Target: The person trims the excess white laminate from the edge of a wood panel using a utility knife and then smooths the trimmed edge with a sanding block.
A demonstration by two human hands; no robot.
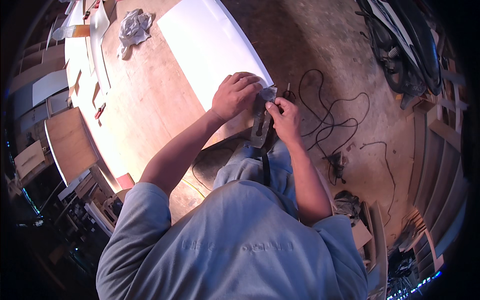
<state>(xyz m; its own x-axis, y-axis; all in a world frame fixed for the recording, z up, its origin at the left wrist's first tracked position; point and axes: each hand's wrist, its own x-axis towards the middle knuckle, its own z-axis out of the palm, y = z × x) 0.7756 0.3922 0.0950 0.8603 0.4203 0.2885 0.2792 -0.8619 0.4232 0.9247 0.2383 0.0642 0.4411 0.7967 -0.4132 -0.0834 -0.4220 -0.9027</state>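
The left hand is at the white sheet's corner, grip hard to tell; the right hand pinches a grey piece.

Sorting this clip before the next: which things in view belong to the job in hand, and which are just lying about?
In the job, judging by the hands:
- white sheet, under the left hand
- grey scrap, seemingly pinched by the right hand

Apparently just lying about:
- crumpled wad
- bottle
- red tool
- black cable
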